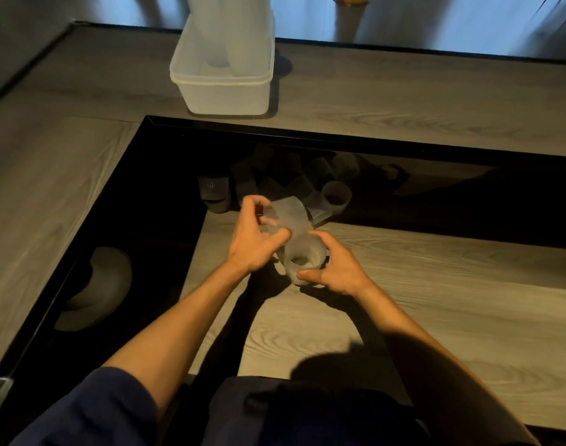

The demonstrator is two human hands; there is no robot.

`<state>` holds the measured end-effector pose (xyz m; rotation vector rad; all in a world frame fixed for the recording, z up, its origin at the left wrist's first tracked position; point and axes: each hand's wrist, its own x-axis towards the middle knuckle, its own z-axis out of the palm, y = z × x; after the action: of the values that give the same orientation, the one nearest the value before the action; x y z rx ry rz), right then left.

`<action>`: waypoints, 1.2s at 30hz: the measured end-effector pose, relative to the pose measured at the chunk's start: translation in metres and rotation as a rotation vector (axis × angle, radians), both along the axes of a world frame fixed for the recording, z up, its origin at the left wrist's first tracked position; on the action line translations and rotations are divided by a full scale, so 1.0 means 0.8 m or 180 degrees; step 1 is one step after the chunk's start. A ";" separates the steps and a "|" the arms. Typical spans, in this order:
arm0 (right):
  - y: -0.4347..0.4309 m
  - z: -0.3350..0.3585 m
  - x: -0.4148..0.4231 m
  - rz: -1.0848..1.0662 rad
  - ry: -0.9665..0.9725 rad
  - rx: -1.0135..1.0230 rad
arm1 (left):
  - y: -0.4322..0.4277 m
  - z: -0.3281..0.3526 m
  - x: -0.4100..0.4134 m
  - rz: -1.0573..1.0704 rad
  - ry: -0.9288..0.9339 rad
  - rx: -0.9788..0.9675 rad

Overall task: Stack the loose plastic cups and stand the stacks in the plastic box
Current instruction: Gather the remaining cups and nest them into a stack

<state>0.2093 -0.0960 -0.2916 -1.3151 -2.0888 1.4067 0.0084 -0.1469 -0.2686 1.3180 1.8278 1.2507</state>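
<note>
Hands [254, 243] [336, 268] w/ cups [294, 226]; stacks [227, 33] in box [223, 91]

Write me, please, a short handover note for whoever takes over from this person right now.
The left hand grips a ribbed cup; the right hand grips a second cup, mouth toward the camera, the two cups meeting between the hands.
The plastic box farther back holds upright stacks.
Left to do: nest these, stack the loose cups heaped beyond the hands, stand the stacks in the box.
</note>
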 end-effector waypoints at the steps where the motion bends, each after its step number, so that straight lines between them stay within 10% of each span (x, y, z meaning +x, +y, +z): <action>1: 0.000 0.000 0.000 -0.0006 0.0008 -0.0014 | -0.002 0.003 0.005 -0.0177 0.0185 0.0089; 16: -0.002 -0.015 0.006 -0.0067 0.0327 -0.0310 | -0.002 0.006 0.042 -0.1406 0.1722 -0.0901; 22: -0.005 -0.020 0.011 -0.0045 0.0233 -0.0418 | 0.007 -0.016 0.022 -0.0564 0.0294 -0.1028; 29: 0.017 -0.011 0.019 0.0066 0.0144 -0.0417 | 0.043 -0.025 -0.008 -0.0260 0.1985 -0.1648; 36: 0.019 -0.015 0.026 0.0111 0.0156 -0.0406 | 0.069 -0.026 -0.004 -0.0950 0.2243 -0.2638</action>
<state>0.2304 -0.0807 -0.3037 -1.2829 -2.0295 1.5941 0.0052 -0.0920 -0.2891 1.5054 2.1117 -0.2079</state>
